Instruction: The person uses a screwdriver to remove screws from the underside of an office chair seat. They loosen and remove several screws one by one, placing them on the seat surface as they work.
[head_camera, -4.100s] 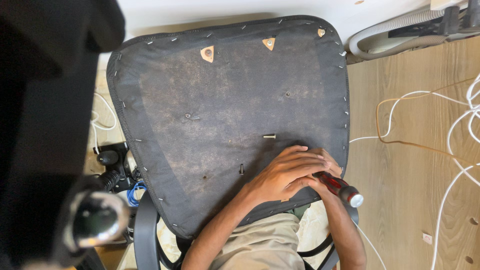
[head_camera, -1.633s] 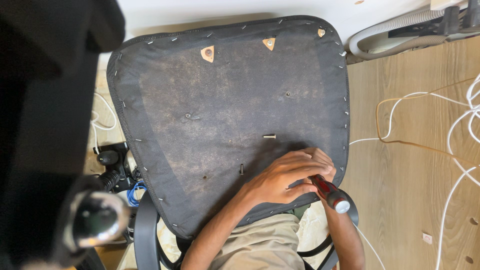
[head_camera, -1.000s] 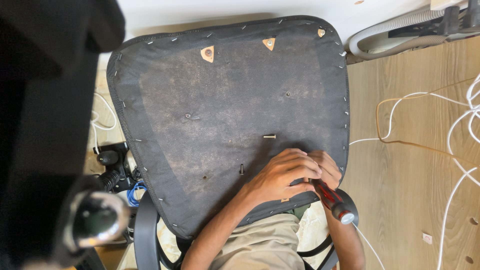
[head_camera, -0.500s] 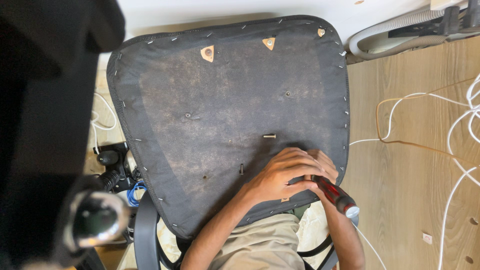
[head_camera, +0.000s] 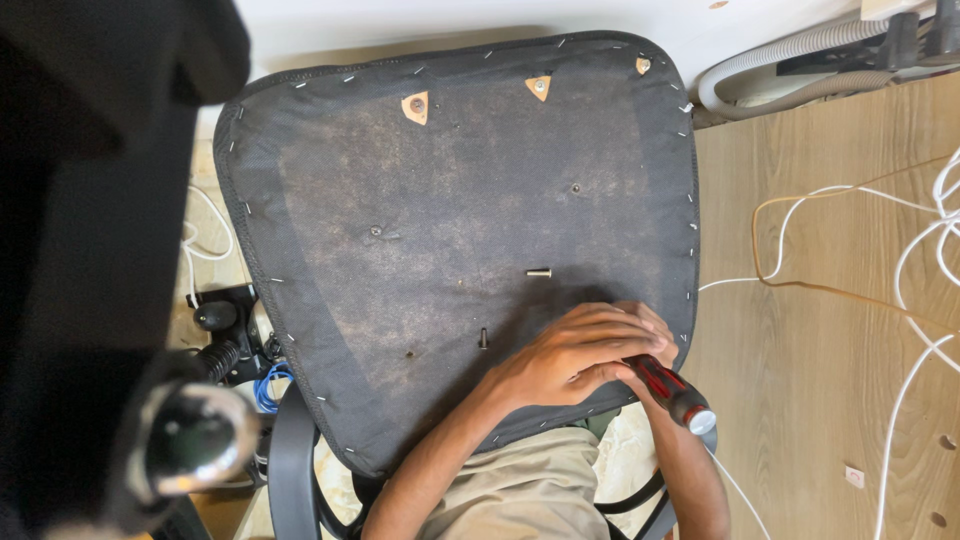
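Note:
An upturned office chair seat (head_camera: 430, 200), covered in dusty black fabric stapled round its edge, lies in front of me. My left hand (head_camera: 565, 350) lies flat on its near right corner, fingers over the tip of a screwdriver. The red and black screwdriver handle (head_camera: 670, 390) slants out to the lower right, gripped by my right hand (head_camera: 650, 345), which is mostly hidden under the left. A loose bolt (head_camera: 539, 272) lies on the fabric just above my hands, and a second bolt (head_camera: 483, 338) stands to their left.
White and orange cables (head_camera: 850, 240) trail over the wooden floor on the right. A grey corrugated hose (head_camera: 770, 60) runs along the wall at the top right. The black chair back (head_camera: 90, 220) and a gas-lift cylinder (head_camera: 195, 440) fill the left side.
The screwdriver handle has swung back and forth while both hands stay on the same corner of the seat; since half a second ago it has tipped slightly.

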